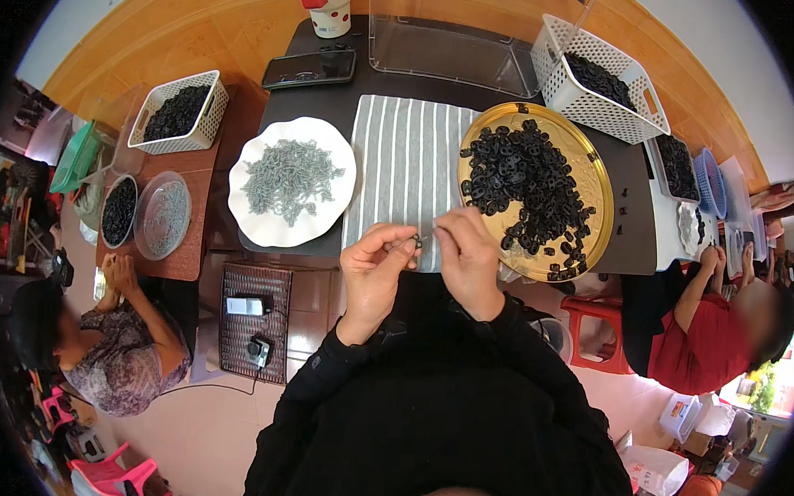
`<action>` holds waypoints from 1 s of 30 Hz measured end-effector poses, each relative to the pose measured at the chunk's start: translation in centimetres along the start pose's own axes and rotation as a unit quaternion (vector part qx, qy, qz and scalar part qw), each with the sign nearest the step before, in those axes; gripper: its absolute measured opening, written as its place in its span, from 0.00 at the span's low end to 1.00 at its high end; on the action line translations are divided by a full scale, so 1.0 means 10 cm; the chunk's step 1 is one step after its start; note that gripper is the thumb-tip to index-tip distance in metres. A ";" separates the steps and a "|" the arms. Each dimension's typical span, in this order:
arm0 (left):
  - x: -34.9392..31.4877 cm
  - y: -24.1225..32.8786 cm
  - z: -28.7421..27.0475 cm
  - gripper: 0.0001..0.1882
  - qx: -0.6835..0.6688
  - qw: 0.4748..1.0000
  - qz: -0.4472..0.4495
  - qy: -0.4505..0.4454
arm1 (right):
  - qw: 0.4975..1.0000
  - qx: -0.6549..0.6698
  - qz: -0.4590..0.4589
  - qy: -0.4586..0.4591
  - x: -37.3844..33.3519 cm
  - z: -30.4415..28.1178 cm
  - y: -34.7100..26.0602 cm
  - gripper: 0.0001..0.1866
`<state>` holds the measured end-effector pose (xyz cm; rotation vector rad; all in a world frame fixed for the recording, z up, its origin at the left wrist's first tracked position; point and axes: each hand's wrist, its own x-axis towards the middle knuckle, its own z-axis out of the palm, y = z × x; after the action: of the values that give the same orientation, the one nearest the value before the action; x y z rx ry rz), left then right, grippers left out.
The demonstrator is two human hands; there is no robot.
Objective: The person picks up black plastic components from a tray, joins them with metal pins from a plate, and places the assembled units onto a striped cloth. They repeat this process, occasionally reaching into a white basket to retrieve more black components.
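Note:
Both hands meet over the front edge of a grey cloth with white stripes (393,158). My left hand (371,269) is closed, pinching a small black piece (417,242) between thumb and fingertips. Just to its right, my right hand (470,265) is also closed in a pinch, its fingertips close to that piece; what it holds is too small to make out. A white scalloped plate (241,219) on the left bears a heap of small silvery metal pieces (291,178). On the right, a round gold tray (601,200) carries a pile of small black plastic parts (522,169).
Behind the cloth are a phone (309,68), a spotted tumbler (330,11) and a clear plastic box (452,58). A white basket (562,95) of black parts stands back right. People sit at both sides, one in a red shirt (683,353). A wicker stand (260,286) is lower left.

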<state>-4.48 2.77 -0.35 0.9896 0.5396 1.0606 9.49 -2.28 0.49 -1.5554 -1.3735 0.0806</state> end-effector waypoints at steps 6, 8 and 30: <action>0.00 0.03 0.01 0.10 -0.013 1.000 -0.011 0.000 | 0.983 -0.144 -0.106 -0.034 -0.13 -0.14 -0.08 0.10; -0.01 0.05 0.03 0.10 -0.013 1.000 -0.016 0.004 | 0.978 -0.170 -0.110 -0.055 -0.14 -0.18 -0.06 0.10; -0.06 -0.03 0.25 0.13 -0.027 0.999 -0.015 -0.021 | 0.875 0.413 0.239 0.081 -0.18 -0.19 -0.12 0.03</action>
<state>-2.64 1.14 0.56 0.9516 0.4884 1.0209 9.21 -5.02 1.23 -1.0803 -0.6321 0.7288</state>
